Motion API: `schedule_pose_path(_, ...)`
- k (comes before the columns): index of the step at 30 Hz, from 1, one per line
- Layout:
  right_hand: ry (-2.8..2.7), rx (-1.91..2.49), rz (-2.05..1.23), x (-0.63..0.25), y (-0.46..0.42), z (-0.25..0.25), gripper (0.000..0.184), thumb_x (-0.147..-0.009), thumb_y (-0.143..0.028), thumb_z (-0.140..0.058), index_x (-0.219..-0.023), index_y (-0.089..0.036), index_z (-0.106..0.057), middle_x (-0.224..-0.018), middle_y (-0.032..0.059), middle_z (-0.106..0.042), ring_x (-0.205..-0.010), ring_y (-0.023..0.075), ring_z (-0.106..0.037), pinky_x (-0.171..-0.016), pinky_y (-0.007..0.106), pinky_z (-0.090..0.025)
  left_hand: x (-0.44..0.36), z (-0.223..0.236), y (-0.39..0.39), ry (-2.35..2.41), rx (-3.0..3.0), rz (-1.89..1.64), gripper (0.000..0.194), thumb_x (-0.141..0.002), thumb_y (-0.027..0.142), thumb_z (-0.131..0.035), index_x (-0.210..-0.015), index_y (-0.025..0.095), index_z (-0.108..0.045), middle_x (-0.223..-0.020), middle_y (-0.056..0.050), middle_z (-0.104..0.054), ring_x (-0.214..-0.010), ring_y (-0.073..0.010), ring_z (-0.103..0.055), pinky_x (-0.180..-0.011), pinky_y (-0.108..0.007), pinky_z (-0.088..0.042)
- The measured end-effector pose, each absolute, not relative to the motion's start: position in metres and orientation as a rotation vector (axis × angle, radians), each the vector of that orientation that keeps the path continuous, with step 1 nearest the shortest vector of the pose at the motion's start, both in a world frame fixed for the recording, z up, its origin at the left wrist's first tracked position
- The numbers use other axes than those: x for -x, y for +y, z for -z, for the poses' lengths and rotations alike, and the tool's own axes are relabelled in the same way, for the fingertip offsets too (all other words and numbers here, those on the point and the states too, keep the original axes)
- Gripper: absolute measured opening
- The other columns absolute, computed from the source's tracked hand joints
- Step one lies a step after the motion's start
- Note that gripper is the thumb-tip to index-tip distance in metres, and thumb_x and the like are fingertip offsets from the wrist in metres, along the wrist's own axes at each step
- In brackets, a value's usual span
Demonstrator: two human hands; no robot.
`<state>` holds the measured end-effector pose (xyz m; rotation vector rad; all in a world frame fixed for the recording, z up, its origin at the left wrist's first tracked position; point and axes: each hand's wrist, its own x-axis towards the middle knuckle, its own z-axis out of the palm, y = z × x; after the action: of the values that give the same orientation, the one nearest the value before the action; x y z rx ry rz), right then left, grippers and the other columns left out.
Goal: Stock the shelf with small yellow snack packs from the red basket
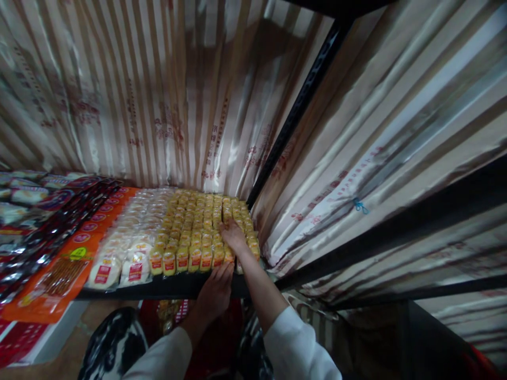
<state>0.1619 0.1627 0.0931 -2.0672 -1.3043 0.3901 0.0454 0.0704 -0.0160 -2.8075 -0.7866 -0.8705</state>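
Rows of small yellow wrapped snack packs [186, 232] with red labels stand on the dark shelf. My right hand [234, 236] reaches over the rows near their right end, its fingers bent down onto the packs; the fingertips are partly hidden. Lower down, at the shelf's front edge, my left hand [217, 287] has its fingers close together against the front pack of a row. The two hands seem to hold one row between them, front and back. A narrow dark gap shows beside the packs beyond my right fingers.
White round packs [137, 261] stand left of the yellow ones. Farther left are an orange pretzel-stick bag [65, 277] and dark shiny packets [59, 232]. Striped plastic sheeting [178, 95] hangs behind, with a black shelf post [293, 116] at the right. A red container [214, 343] sits below.
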Motion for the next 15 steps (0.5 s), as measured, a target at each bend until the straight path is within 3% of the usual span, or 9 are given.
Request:
schedule_pose_path(6, -1.240, 2.001, -0.423, -0.156, 0.172, -0.084, 0.035, -0.079, -0.032, -0.049, -0.111, -0.019, -0.057, -0.108, 0.0087, -0.064, -0.103, 0.0232, -0.058, -0.090, 0.035, -0.042, -0.045, 0.012, 0.070, -0.792, 2.793, 0.864, 0.044, -0.086, 0.016, -0.033, -0.128, 0.007, -0.046, -0.134, -0.011, -0.047, -0.129, -0.0219, -0.033, -0.106, -0.036, -0.027)
schedule_pose_path(10, -1.145, 2.026, -0.449, -0.162, 0.179, -0.080, 0.047, -0.078, -0.032, -0.051, -0.121, -0.014, -0.050, -0.117, 0.0134, -0.059, -0.108, 0.0238, -0.055, -0.092, 0.036, -0.041, -0.044, 0.009, 0.070, -0.785, 2.784, 0.854, 0.046, -0.085, 0.014, -0.034, -0.129, 0.007, -0.045, -0.135, -0.011, -0.046, -0.129, -0.0225, -0.033, -0.105, -0.037, -0.027)
schedule_pose_path(15, -1.178, 1.952, -0.444, -0.173, 0.195, -0.072, 0.041, -0.077, -0.034, -0.052, -0.113, -0.014, -0.055, -0.103, 0.0109, -0.065, -0.099, 0.0216, -0.059, -0.085, 0.031, -0.043, -0.045, 0.008, 0.071, -0.783, 2.799, 0.819, 0.048, -0.083, 0.014, -0.035, -0.130, 0.007, -0.045, -0.135, -0.012, -0.046, -0.128, -0.0230, -0.034, -0.104, -0.037, -0.029)
